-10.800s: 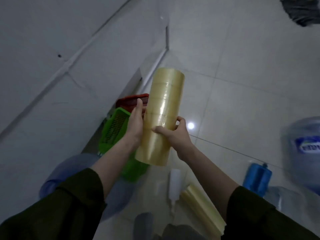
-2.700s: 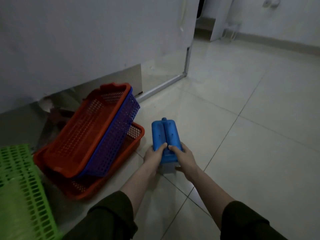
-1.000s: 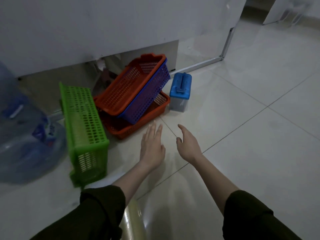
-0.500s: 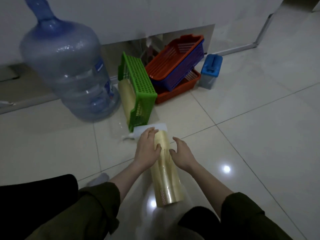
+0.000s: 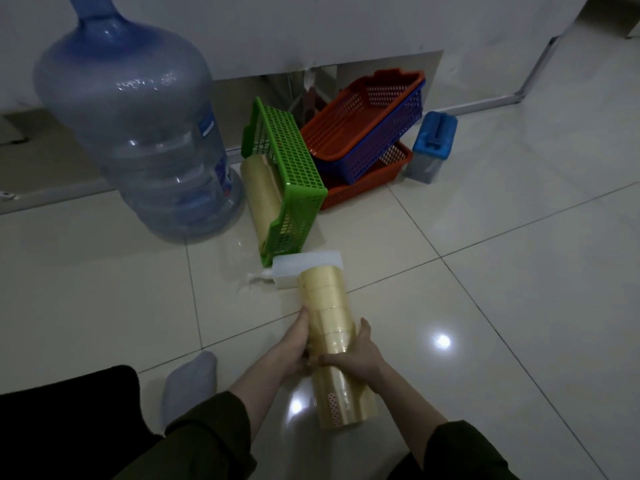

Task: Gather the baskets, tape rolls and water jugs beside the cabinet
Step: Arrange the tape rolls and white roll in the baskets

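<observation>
1. Head view: we see both hands gripping a long cylinder of stacked clear yellowish tape rolls (image 5: 323, 296), glossy, with faint seams between the rolls.
2. Our left hand (image 5: 294, 344) curls its fingers round the cylinder's left side. Our right hand (image 5: 358, 358) wraps the right side, with its thumb laid across the top.
3. The cylinder points away from us, low over the glossy pale floor tiles (image 5: 485, 306). We cannot tell whether its near end touches them.
4. Its far end overlaps a white boxy plastic object (image 5: 304, 266) that lies on the floor.
5. Just beyond stands a green plastic lattice basket (image 5: 294, 174), tipped onto its long side.
6. A second cylinder of yellowish tape rolls (image 5: 259, 192) lies against the green basket's left face.
7. Left of that stands a large translucent blue water jug (image 5: 138, 133), upright, ribbed and round-shouldered.
8. Right of the green basket, an orange perforated basket (image 5: 353, 123) is nested in a dark blue perforated basket (image 5: 391, 143). Both are tilted on a second, flat orange basket (image 5: 367, 181).
9. A small translucent container with a blue handled lid (image 5: 433, 133) stands just beside these baskets.
10. All of it sits at the foot of the smooth white cabinet (image 5: 311, 22).
11. A foot in a pale sock (image 5: 190, 382) rests on the tiles near our left forearm.
</observation>
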